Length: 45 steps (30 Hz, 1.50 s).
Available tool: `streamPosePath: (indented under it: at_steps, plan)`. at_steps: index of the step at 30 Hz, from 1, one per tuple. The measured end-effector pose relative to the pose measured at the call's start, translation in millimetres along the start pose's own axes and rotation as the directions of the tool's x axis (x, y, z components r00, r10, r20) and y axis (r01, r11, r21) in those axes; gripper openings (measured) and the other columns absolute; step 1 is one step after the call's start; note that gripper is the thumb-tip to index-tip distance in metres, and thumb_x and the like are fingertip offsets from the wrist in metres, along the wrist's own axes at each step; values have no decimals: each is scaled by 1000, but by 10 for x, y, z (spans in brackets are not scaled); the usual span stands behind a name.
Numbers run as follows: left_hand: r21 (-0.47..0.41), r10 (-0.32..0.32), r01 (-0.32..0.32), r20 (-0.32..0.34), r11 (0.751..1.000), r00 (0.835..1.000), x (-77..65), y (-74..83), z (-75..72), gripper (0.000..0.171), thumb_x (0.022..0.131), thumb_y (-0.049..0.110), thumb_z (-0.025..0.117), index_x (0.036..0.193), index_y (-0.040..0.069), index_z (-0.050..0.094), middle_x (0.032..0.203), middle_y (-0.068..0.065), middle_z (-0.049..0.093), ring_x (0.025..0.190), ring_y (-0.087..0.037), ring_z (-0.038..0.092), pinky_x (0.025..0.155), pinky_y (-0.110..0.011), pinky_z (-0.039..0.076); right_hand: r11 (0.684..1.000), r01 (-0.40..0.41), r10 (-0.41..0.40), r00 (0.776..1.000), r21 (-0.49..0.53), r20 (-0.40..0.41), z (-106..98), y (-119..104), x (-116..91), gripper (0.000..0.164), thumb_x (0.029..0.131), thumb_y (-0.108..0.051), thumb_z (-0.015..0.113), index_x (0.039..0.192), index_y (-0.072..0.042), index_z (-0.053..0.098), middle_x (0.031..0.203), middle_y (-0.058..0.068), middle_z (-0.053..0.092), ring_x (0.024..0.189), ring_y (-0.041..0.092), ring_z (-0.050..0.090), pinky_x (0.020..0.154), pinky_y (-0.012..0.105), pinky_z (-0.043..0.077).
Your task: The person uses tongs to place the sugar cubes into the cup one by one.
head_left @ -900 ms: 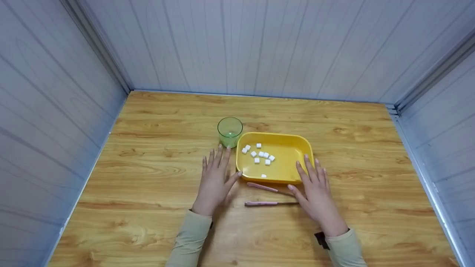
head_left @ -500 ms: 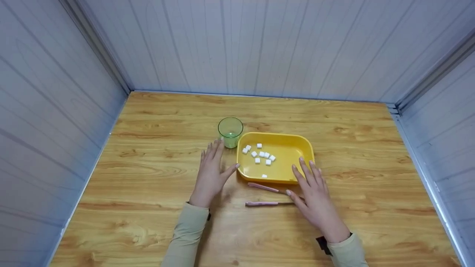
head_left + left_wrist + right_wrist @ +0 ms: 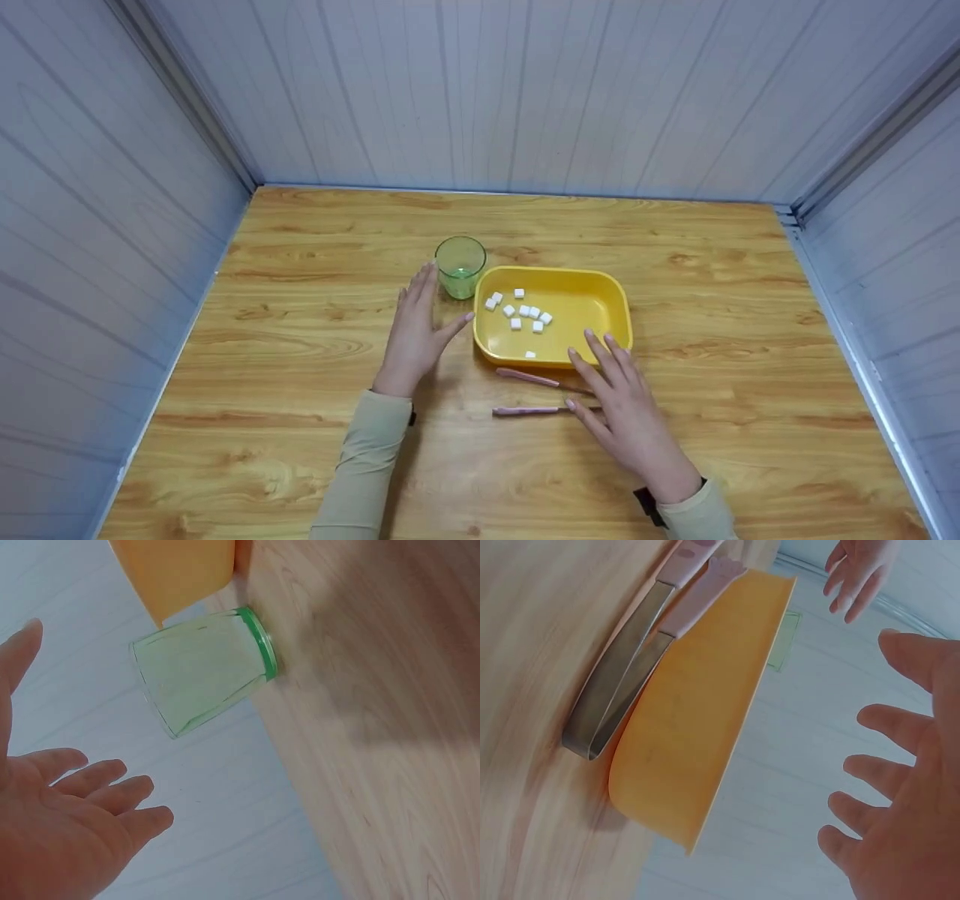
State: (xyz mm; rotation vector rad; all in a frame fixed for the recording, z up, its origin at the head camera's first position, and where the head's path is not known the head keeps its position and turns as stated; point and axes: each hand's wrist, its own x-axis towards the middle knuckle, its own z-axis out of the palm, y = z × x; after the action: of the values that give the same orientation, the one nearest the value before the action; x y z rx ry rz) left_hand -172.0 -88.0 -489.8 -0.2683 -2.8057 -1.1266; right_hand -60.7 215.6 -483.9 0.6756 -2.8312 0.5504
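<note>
Green cup (upright) stands beside yellow tray; left fingers near.

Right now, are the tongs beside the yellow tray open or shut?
Open: the tongs have their two pink ends apart, with tabletop showing between them in the head view.

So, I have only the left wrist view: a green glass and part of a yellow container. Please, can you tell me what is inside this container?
Observer: Small white cubes lie in the yellow container, mostly in its left half as the head view shows it.
Operator: Thank you. And is there any tool near the container?
Observer: Yes, metal tongs lie on the table along its near side.
</note>
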Motion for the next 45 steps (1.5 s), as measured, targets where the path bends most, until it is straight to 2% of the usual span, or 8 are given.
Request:
streamPosePath:
  at_steps: [8, 13, 20, 28, 37, 45]
  plan:
    - [-56, 13, -16, -47, 998, 999, 129, -12, -47, 93, 85, 51, 66, 154, 11, 17, 157, -9, 18, 144, -21, 11, 116, -40, 6, 999, 37, -37, 999, -13, 23, 66, -84, -59, 69, 88, -35, 69, 148, -19, 39, 159, 2, 15, 143, 30, 14, 109, 59, 22]
    - [-89, -3, -2, -59, 996, 998, 186, -32, -38, 93, 85, 51, 66, 154, 14, 17, 157, -7, 19, 143, -21, 13, 116, -42, 10, 998, 59, -58, 997, -13, 51, 139, -141, -102, 69, 88, -37, 68, 147, -18, 39, 159, 2, 15, 143, 30, 14, 112, 53, 19]
    - [-180, -24, 13, -57, 984, 998, 259, -82, 3, 95, 82, 52, 69, 154, 16, 18, 157, -4, 17, 143, -24, 16, 115, -40, 16, 998, 59, -59, 994, 1, 90, 201, -184, -157, 71, 87, -38, 69, 148, -19, 38, 159, 1, 13, 143, 28, 13, 115, 47, 13]
    - [-262, -101, 91, -23, 961, 995, 374, -129, 16, 100, 77, 60, 68, 154, 22, 17, 157, -6, 19, 142, -23, 16, 114, -45, 19, 996, 86, -84, 987, -14, 138, 263, -201, -178, 71, 88, -40, 68, 150, -24, 35, 159, -1, 11, 144, 27, 12, 112, 52, 20]
    - [-266, -93, 86, -15, 960, 996, 471, -179, 47, 97, 79, 53, 72, 153, 18, 21, 156, -7, 22, 142, -24, 19, 114, -43, 19, 996, 85, -83, 980, -2, 178, 331, -207, -188, 69, 88, -40, 68, 148, -24, 38, 159, 1, 15, 142, 31, 16, 109, 58, 23]
    - [-267, -68, 59, -25, 962, 997, 560, -219, 64, 94, 80, 46, 75, 152, 16, 25, 154, -8, 25, 141, -25, 21, 114, -42, 21, 993, 115, -112, 975, -3, 192, 389, -209, -156, 67, 87, -40, 69, 145, -19, 44, 157, 5, 20, 142, 32, 18, 111, 56, 20]
